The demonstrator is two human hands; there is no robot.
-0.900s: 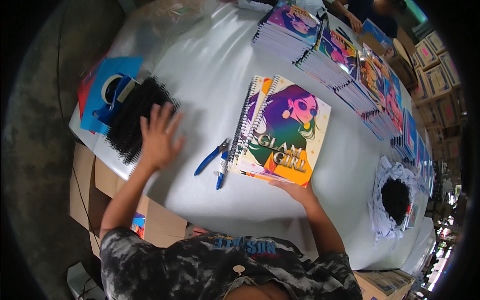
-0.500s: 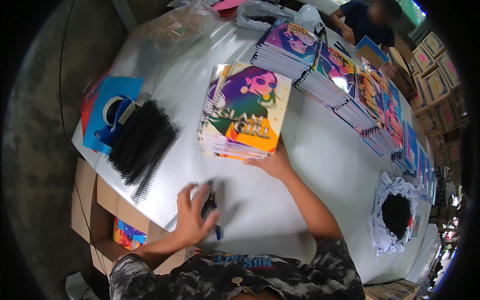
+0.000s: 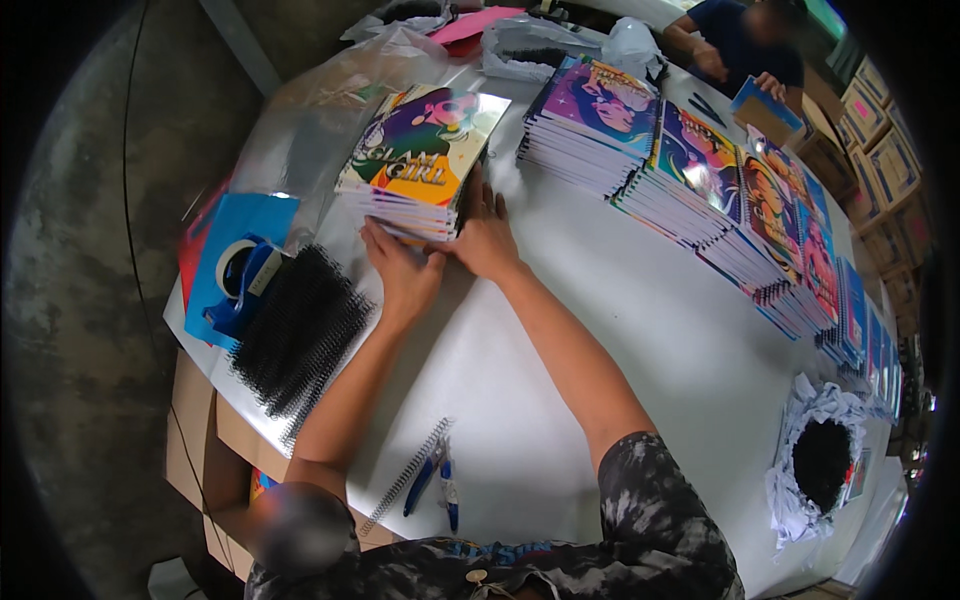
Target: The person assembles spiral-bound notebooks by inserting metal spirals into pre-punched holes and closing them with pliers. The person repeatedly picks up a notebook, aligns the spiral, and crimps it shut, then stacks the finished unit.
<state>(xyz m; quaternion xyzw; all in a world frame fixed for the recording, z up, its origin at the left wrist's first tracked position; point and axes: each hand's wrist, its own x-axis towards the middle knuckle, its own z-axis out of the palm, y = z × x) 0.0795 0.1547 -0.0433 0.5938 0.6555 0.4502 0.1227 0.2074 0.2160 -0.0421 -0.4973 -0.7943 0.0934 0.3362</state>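
Note:
A stack of notebooks (image 3: pixel 420 150) with a colourful illustrated cover on top is at the far left of the white table. My left hand (image 3: pixel 403 277) grips its near edge, with the thumb toward my other hand. Closed around the near right corner is my right hand (image 3: pixel 487 237); some of its fingers are hidden by the stack. Near my body lie blue-handled pliers (image 3: pixel 447 490) and a single loose spiral binding coil (image 3: pixel 407 474), with neither hand on them. Left of my left forearm is a pile of black spiral coils (image 3: pixel 300 335).
A blue tape dispenser (image 3: pixel 240 300) sits on a blue sheet (image 3: pixel 262 212). Clear plastic (image 3: pixel 300 150) covers the far left. Stacks of spiral notebooks (image 3: pixel 590 150) line the right. A paper-lined bundle of black coils (image 3: pixel 775 470) is near right. Across the table, a co-worker (image 3: pixel 740 50) handles a board.
The notebook stack has moved left and farther away with my right hand. My left hand has left the area by the pliers and come onto the stack's near edge. The view has shifted slightly.

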